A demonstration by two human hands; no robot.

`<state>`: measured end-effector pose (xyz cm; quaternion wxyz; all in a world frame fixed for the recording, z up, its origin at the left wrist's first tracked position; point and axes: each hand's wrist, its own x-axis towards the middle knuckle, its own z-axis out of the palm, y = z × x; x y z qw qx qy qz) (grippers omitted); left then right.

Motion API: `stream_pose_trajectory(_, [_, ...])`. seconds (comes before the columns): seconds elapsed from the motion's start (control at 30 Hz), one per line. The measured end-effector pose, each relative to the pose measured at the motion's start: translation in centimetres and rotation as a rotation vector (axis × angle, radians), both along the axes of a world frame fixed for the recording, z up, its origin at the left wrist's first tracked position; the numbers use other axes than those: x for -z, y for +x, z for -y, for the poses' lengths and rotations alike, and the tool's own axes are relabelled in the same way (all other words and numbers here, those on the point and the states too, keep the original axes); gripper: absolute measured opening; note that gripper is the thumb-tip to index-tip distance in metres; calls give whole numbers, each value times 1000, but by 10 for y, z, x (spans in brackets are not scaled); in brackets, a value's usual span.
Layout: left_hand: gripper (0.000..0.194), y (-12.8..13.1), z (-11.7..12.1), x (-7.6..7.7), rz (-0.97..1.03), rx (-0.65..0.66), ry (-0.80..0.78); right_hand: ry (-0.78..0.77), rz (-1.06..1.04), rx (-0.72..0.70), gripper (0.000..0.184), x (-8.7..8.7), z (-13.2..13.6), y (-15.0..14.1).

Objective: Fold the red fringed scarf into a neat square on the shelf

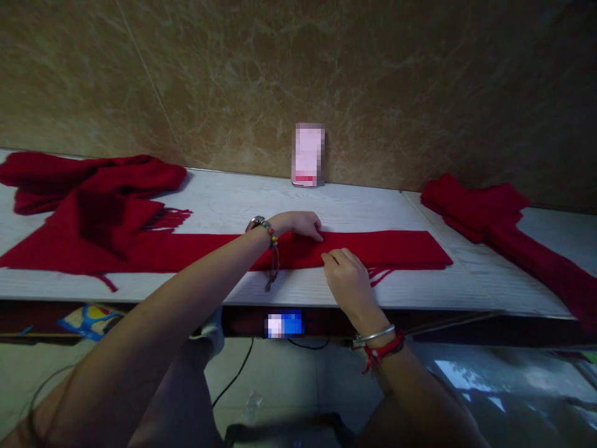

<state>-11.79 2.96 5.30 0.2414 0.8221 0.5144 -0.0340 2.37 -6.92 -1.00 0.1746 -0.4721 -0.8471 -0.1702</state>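
Note:
A red scarf [396, 247] lies lengthwise along the table in a long flat strip, its right end squared off. Its left part runs under a loose heap of red cloth with fringe. My left hand [303, 224] reaches over from the far side, fingers curled down and closed at the scarf's upper edge. At the near edge, my right hand [346, 272] pinches the scarf between thumb and fingers. A few fringe strands [381, 274] stick out from beneath the strip, just right of my right hand.
More red fabric [93, 186] is heaped at the left, and another red scarf [480, 208] lies bunched at the right, trailing off the table's front. A pink, blurred-out object [308, 154] leans on the marbled wall behind the white table [224, 202]. A cable [236, 376] hangs below.

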Motion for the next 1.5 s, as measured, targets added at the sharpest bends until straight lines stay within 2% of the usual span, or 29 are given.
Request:
stream_pose_trajectory(0.27, [38, -3, -9, 1, 106, 21, -39, 111, -39, -48, 26, -1, -1, 5])
stream_pose_trajectory(0.37, [38, -5, -12, -4, 228, 10, -52, 152, -74, -45, 30, -10, -4, 9])
stream_pose_trajectory(0.47, [36, 1, -17, -18, 384, 25, -27, 218, -134, -31, 32, -27, -9, 21])
stream_pose_trajectory(0.57, [37, 24, -25, -42, 526, 56, 63, 328, -228, 17, 32, -51, -14, 42])
stream_pose_trajectory(0.67, [36, 64, -37, -68, 606, 163, 192, 411, -331, 110, 30, -74, -21, 74])
stream_pose_trajectory(0.77, [38, 110, -44, -81, 576, 212, 304, 460, -392, 203, 28, -84, -33, 114])
stream_pose_trajectory(0.83, [40, 137, -36, -74, 456, 201, 399, 466, -410, 234, 29, -77, -44, 142])
stream_pose_trajectory(0.93, [50, 159, -7, -39, 259, 198, 556, 407, -404, 259, 27, -50, -55, 176])
stream_pose_trajectory(1.07, [75, 158, 31, 16, 119, 224, 498, 299, -404, 266, 27, -15, -56, 197])
stream_pose_trajectory(1.13, [68, 155, 37, 32, 101, 210, 471, 274, -417, 267, 27, -8, -52, 200])
stream_pose_trajectory(1.2, [60, 154, 36, 35, 107, 206, 455, 272, -443, 268, 26, -8, -50, 200])
stream_pose_trajectory(1.3, [55, 156, 32, 29, 128, 229, 466, 298, -498, 270, 26, -16, -49, 197])
stream_pose_trajectory(1.5, [65, 160, 33, 21, 110, 286, 551, 406, -569, 277, 26, -27, -51, 193])
